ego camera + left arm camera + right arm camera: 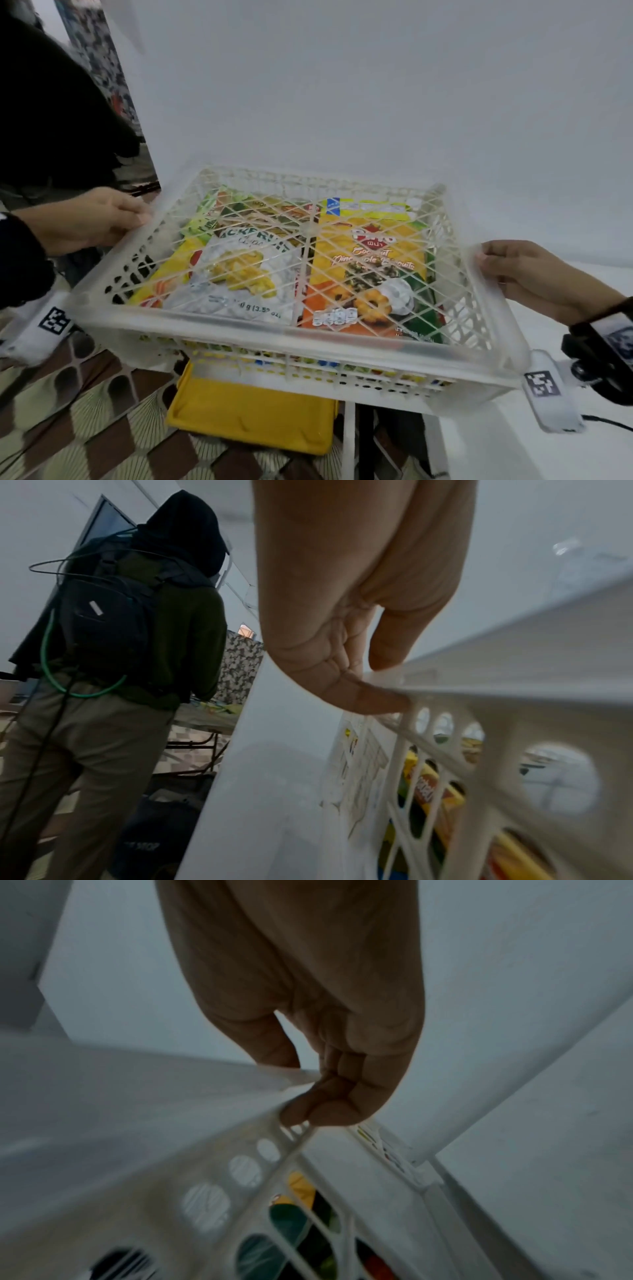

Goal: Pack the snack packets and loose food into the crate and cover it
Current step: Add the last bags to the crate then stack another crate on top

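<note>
A white lattice crate (pixel 298 329) hangs level just above a second white crate (pixel 308 375) of the same kind. Through the upper crate's lattice floor I see snack packets lying flat below: a jackfruit packet (pixel 236 270) on the left and an orange pineapple biscuit packet (pixel 366 274) on the right. My left hand (pixel 140 216) pinches the upper crate's left rim, thumb on top, as the left wrist view shows at the hand (pixel 369 674) on the rim (pixel 514 691). My right hand (pixel 489 260) pinches the right rim, also seen from the right wrist with the hand (pixel 301 1091) on the crate (pixel 171 1096).
The crates sit at the front edge of a white table (pixel 548 205) backed by a white wall. A yellow tray (pixel 253 414) lies on the patterned floor (pixel 85 428) below, beside a white table leg (pixel 349 438). Another person with a backpack (pixel 120 615) stands to the left.
</note>
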A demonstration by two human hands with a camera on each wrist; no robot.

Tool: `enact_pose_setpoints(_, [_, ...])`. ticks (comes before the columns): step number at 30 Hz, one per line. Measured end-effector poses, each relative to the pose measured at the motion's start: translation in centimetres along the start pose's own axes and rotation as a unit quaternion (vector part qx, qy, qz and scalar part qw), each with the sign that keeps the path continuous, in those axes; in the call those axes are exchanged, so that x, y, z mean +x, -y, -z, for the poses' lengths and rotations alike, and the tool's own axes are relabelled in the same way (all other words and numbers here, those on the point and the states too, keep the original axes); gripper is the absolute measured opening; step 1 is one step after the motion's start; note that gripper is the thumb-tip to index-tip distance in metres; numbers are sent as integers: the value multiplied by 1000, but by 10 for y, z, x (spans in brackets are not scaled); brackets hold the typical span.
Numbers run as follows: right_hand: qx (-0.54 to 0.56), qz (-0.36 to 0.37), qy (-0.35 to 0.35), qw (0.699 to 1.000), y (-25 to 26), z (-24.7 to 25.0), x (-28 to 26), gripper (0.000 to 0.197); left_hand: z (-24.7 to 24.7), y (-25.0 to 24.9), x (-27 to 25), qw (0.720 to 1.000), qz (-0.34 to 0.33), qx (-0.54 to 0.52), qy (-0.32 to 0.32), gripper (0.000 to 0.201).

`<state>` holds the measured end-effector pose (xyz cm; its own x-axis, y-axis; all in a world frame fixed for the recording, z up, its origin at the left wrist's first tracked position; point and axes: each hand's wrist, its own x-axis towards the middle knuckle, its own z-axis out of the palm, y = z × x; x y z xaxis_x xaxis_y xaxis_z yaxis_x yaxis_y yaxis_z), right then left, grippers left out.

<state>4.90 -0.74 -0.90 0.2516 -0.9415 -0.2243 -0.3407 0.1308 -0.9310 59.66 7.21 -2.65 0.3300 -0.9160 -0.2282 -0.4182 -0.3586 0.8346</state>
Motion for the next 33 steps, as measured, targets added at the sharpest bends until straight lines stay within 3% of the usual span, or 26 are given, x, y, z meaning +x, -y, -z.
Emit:
enact_pose_setpoints(7, [-21,-42,21,999,17,-78,59,13,42,65,60,996,79,28,-7,17])
enact_pose_setpoints(15, [-8,-143,66,988,-24,-158,123,21,37,139,101,983,170,60,30,15])
enact_pose_setpoints(19, [-1,-246,85,966,-76,-197,159,32,12,185,119,972,226,44,45,20])
enact_pose_setpoints(23, [26,-350,-13,936,-142,-231,182,23,-19,227,137,957,283,-22,53,24])
enact_pose_setpoints(25, [35,-375,-52,925,-180,-246,187,16,-37,250,147,946,313,-55,65,26])
enact_pose_setpoints(28, [41,-414,-86,905,-241,-260,192,24,-67,284,158,932,339,-90,89,34])
enact_pose_setpoints(33, [44,-413,-136,900,-316,-276,203,18,-111,328,183,919,366,-116,84,34])
